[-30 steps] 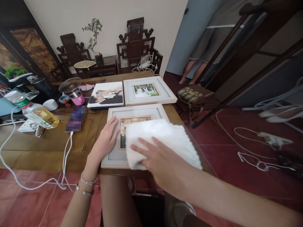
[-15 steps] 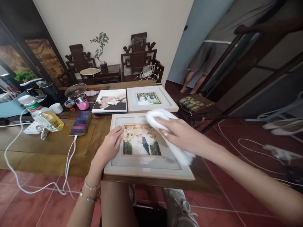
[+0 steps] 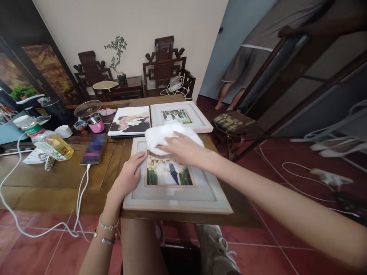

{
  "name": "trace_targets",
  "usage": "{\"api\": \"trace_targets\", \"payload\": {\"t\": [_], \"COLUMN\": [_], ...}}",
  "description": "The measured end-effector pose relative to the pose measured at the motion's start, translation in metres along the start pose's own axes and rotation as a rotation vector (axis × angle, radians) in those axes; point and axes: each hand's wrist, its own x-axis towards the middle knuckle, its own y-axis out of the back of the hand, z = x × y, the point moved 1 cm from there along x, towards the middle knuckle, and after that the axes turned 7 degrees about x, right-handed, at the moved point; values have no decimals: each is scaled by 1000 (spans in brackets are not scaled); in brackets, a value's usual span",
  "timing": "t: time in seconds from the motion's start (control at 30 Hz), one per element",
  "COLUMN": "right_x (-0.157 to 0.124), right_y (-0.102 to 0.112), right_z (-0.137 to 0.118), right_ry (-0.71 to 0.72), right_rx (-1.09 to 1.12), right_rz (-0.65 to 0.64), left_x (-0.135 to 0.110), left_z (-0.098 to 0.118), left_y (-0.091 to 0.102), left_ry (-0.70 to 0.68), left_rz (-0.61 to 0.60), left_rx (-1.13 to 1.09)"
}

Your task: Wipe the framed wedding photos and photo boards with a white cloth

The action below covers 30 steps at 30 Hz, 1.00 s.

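A pale framed wedding photo [image 3: 174, 193] lies flat at the near edge of the wooden table [image 3: 57, 179]. My left hand [image 3: 128, 178] rests flat on the frame's left side, fingers stretched out. My right hand [image 3: 182, 148] presses a white fluffy cloth [image 3: 160, 134] onto the frame's top edge, fingers laid over it. Beyond lie a second framed photo [image 3: 180, 116] and an unframed photo print [image 3: 130, 121].
A phone [image 3: 93, 148] with a white cable, an oil bottle [image 3: 48, 142], a pink cup [image 3: 95, 124] and a small fan [image 3: 86, 108] sit on the table's left. Carved chairs stand by the wall. Another person [image 3: 237, 72] stands in the doorway. Cables lie on the red floor.
My right hand swept the cloth from the frame's lower right up to its top right and then left along the top edge, uncovering the picture. My left hand stayed on the frame.
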Motion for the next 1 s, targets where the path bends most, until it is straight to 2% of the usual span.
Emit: {"api": "trace_targets", "payload": {"t": [0.13, 0.23, 0.37, 0.5, 0.63, 0.7, 0.8, 0.87, 1.0], "right_x": [-29, -43, -68, -109, -139, -140, -122, -105, -71], "right_y": [7, 12, 21, 32, 33, 30, 21, 15, 9], "right_z": [23, 22, -6, -46, -72, -74, -61, -43, 3], "right_ry": [-195, -228, -178, -149, -75, -110, -225, -293, -431], "right_rx": [-58, -56, 4, 175, 298, 301, 230, 145, -3], "right_rz": [-109, -118, -138, -197, -123, -103, -119, -73, 112], "left_x": [-1, 0, 2, 3, 3, 3, 3, 3, 2], "left_z": [-2, -1, 1, 1, -1, -2, -3, -3, -4], "left_y": [-3, -4, -3, -3, -4, -4, -4, -3, -3], "left_ry": [24, 39, 47, 49, 41, 28, 10, 2, -9], "left_rz": [1, 0, 4, 0, -6, -16, -35, -40, -39], "left_rx": [11, 33, 42, 57, 70, 70, 70, 73, 79]}}
